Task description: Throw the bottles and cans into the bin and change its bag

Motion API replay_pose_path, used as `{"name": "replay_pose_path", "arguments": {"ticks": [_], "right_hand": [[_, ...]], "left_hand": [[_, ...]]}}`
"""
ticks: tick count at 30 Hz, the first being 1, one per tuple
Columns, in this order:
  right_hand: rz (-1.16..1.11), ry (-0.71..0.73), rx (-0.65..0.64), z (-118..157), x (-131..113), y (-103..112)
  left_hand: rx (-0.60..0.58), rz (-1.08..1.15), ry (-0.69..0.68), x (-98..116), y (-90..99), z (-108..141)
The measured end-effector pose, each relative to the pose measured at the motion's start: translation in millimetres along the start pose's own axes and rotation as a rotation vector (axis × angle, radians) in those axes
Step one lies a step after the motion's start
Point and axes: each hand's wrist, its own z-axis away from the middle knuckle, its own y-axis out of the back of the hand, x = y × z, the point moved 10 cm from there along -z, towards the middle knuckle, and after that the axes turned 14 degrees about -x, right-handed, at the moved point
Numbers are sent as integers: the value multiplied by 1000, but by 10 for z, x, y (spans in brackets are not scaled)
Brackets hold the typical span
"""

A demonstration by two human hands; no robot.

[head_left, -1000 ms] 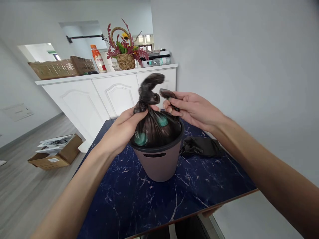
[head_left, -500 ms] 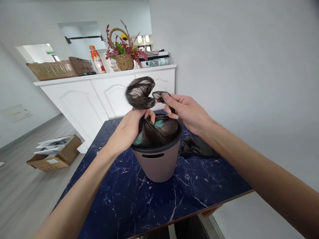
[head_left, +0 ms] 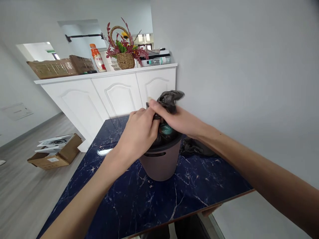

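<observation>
A mauve bin (head_left: pixel 159 167) with a dark rim stands on the blue marbled table (head_left: pixel 147 205). Inside it is a thin black bag (head_left: pixel 170 99), its gathered top sticking up above the rim, with something green showing through. My left hand (head_left: pixel 141 131) is closed on the bag's neck over the left side of the bin. Against it, my right hand (head_left: pixel 178 119) is closed round the bag's upper part, thumb on top. The hands touch each other, and their fingertips are partly hidden. Right of the bin lies another crumpled black bag (head_left: pixel 195 147), partly behind my right forearm.
Behind the table, a white cabinet (head_left: pixel 119 94) bears a flower basket (head_left: pixel 126 61), an orange-capped bottle (head_left: pixel 98 59), a water bottle (head_left: pixel 159 61) and cardboard boxes (head_left: pixel 53 68). An open carton (head_left: pixel 56 161) sits on the floor at left. A grey wall (head_left: pixel 236 83) rises at right.
My hands have come together over the bin. The bag's top loop, which stood up at the left, is now bunched at the right above my right hand.
</observation>
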Motion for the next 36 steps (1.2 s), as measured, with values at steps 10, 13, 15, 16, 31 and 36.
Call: {"name": "replay_pose_path", "arguments": {"ticks": [10,13,15,16,31,36], "right_hand": [[-175,149,12,49,60,132],[-156,154,4,102,61,229],[-148,130,52,118,117,321],[-146,113,78,120,153,355],[50,-14,-44,340,201,411],[362,12,-12,387,221,402]], "left_hand": [[-258,349,17,-341,-170,-42],[-324,425,34,-372,-179,-23],[-383,463,20,-307,-206,5],[-407,486,15,-269,-223,19],[8,899,146,-603,-116,43],[55,867,122,-568,-73,70]]}}
